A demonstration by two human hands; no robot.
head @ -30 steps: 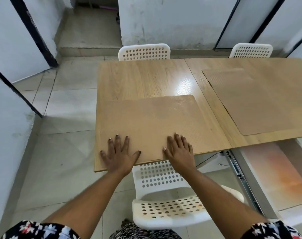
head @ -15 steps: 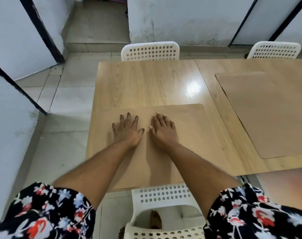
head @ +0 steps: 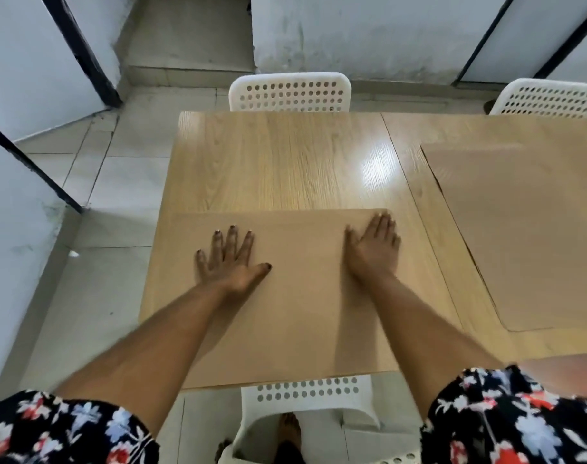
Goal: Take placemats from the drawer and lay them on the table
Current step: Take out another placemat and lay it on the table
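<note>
Both hands lie flat and open, palms down, holding nothing: the left hand [head: 230, 261] with fingers spread on the left part of the near placemat [head: 302, 296], the right hand [head: 374, 247] with fingers close together near that mat's far right corner. They press on the mat and do not grip it.

The near placemat lies flat on the wooden surface [head: 278, 162], its near edge about level with the surface's near edge, just above a white perforated chair [head: 314, 395]. A second placemat [head: 519, 236] lies on the right part of the surface, well apart from the hands.

The mat looks thin, light and fairly stiff, a tan sheet that keeps flat with no visible curl. It probably slides easily on the glossy wood, so flat palms can nudge it straight. To lift it, an edge or corner pinched between thumb and fingers seems the better hold, since the middle gives nothing to grasp.

Two more white chairs [head: 288, 92] stand at the far side, on a tiled floor [head: 94, 262].
</note>
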